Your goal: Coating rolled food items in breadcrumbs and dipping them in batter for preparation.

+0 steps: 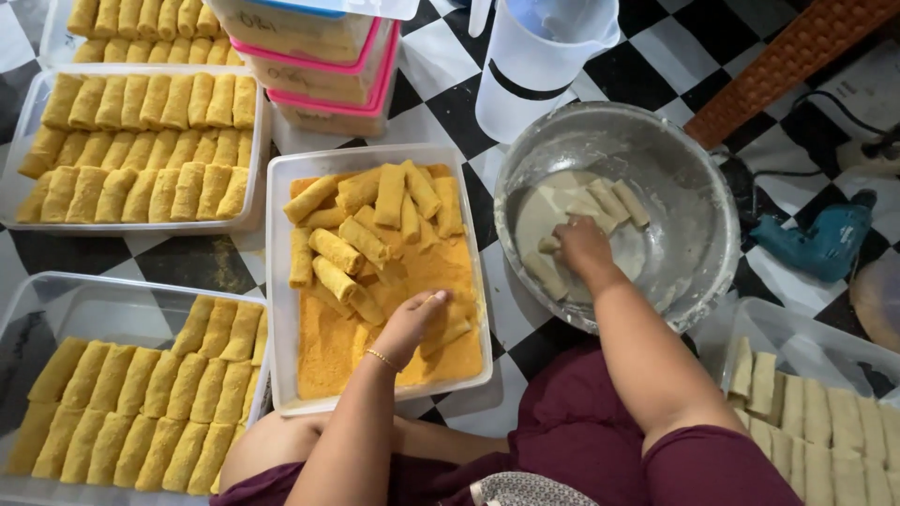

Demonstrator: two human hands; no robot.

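My crumb tray (281, 281) sits on the floor (450, 122) before me, the batter bowl (698, 187) to its right — a jug (534, 66) behind — filled roll trays (28, 122) to its left.

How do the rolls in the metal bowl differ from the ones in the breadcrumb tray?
Rolls in the metal bowl are pale, smooth and wet with white batter; rolls in the breadcrumb tray are orange-yellow and crumb-coated. The bowl holds few, the tray many, piled loosely. Both are short cylinders.
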